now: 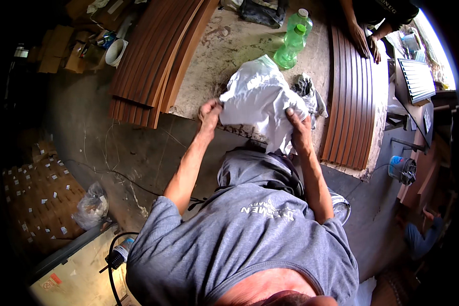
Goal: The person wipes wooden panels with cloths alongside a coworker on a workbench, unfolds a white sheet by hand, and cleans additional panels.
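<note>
A white cloth (262, 94) is stretched between my two hands above the front edge of the worktable (204, 66). My left hand (209, 112) pinches its left edge, fingers closed. On the other side my right hand (299, 125) grips the cloth with the thumb on top, and a loose end hangs down beside it. Just beyond the cloth stand two green plastic bottles (287, 51), one with a green cap and one with a pale cap. A crumpled grey rag (311, 94) lies on the table right of the cloth.
Brown grooved panels (148, 56) are stacked at the table's left. Another grooved panel (349, 102) lies at the right, where a co-worker's hands (368, 47) rest on its far end. A dark cloth (262, 13) sits at the back. A bucket (402, 169) stands on the right.
</note>
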Available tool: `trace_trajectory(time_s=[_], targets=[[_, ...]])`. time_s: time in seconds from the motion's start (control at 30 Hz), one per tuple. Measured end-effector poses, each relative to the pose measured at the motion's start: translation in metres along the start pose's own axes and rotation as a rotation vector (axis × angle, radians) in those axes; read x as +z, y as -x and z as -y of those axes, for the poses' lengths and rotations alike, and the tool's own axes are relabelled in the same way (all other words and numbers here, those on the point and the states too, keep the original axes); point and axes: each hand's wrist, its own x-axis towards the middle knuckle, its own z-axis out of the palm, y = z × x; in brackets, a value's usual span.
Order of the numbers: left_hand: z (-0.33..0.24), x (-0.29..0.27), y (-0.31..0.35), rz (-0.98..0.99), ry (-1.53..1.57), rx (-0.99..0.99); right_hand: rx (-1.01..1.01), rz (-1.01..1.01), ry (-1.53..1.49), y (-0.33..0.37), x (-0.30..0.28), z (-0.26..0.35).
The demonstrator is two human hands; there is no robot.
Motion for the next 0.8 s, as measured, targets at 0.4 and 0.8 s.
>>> trace_trajectory(time_s=[0.4, 0.8], targets=[[-0.058, 0.033, -0.002, 0.351, 0.513, -0.105, -0.254, -0.058, -0.251, -0.025, -0.004, 0.050], [-0.136, 0.024, -0.041, 0.035, 0.425, 0.353, -0.340, -0.075, -0.203, -0.040, -0.030, 0.084]])
